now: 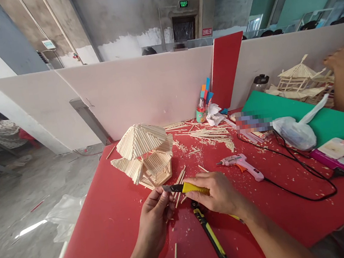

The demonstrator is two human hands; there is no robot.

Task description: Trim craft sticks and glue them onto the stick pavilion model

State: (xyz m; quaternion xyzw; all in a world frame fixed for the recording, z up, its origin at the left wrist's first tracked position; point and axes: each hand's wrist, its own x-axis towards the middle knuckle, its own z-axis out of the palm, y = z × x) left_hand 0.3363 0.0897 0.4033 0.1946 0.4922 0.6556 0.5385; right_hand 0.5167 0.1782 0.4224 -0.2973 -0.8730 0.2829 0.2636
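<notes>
My right hand (214, 190) grips a yellow and black utility knife (194, 187), its blade pointing left. The blade's tip meets the fingertips of my left hand (156, 207), which are pinched together; whatever small piece they hold is hidden. Just beyond stands a model pavilion (142, 140) made of thin wooden sticks, with a layered roof and a polygonal base. Several loose sticks (178, 186) lie between the pavilion and the knife. Below my right hand rest black and yellow pliers (210, 236). A single short stick (176, 257) lies nearer to me.
A pink glue gun (241, 164) with a black cord lies on the red table (109, 231). Behind are a stick pile (206, 134), a pen cup (200, 114), a green board (278, 110) and a purple power strip (334, 164). At right, another person's hand (343, 62) is beside a second model (301, 75).
</notes>
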